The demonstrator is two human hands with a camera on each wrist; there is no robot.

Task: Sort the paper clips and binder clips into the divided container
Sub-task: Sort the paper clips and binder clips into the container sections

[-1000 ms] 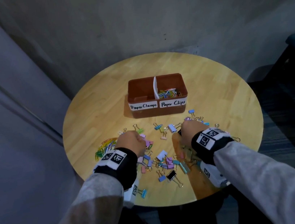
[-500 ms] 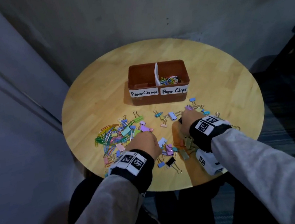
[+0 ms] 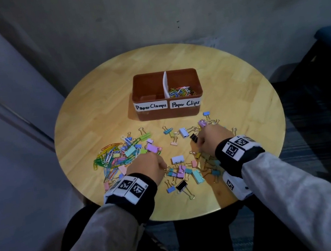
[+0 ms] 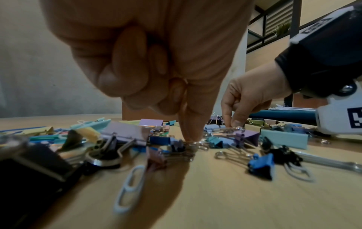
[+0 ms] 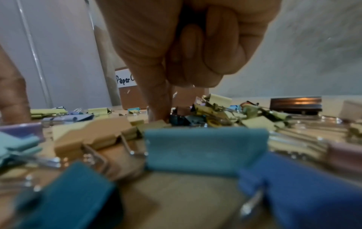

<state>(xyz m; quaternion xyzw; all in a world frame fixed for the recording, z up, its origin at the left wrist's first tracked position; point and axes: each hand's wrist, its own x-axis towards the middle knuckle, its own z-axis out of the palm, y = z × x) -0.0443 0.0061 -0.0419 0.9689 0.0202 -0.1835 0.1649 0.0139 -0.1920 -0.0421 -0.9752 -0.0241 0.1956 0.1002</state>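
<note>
My round wooden tabletop (image 3: 98, 105) has bare boards to the left, right and behind the brown box (image 3: 169, 112), while the near half is crowded. The scatter runs close to the near edge, where a black binder clip (image 3: 182, 185) lies with its wire handles pointing at the rim.

The box stands past the middle, split by a white divider (image 3: 165, 82). Its left half, labelled "Paper Clamps", shows nothing I can make out; the right half, labelled "Paper Clips", holds a tangle of coloured wire paper clips (image 3: 181, 91).

On the tabletop a heap of thin coloured paper clips (image 3: 106, 157) sits to my left, mixed with pastel binder clips (image 3: 131, 151). More binder clips (image 3: 184, 170), folded metal in purple, teal, blue and pink with silvery loop handles, lie between my wrists.

My left hand (image 3: 146, 167) has most fingers curled into the palm and one finger (image 4: 192, 117) pointing straight down, its tip on the wire handles of a small clip (image 4: 176, 147). My right hand (image 3: 212, 140) is curled likewise, with a finger (image 5: 156, 99) reaching down among yellow and dark clips (image 5: 215, 111); whether it pinches one I cannot tell.
</note>
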